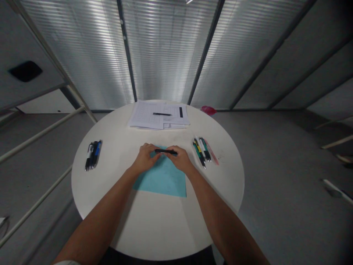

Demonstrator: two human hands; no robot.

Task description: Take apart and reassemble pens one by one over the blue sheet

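Note:
Both my hands meet over a light blue sheet (163, 179) in the middle of a round white table (116, 206). Between them lies a black pen (166, 151), held level. My left hand (145, 159) pinches its left end with closed fingers. My right hand (180, 159) grips its right end, fingers curled round it. The pen sits just above the far edge of the blue sheet.
Several pens (204, 150) lie in a row to the right of my hands. Three dark pens (93, 154) lie at the table's left. A stack of printed papers (159, 115) with a black pen (162, 114) on it sits at the far edge. A red object (208, 109) lies on the floor behind.

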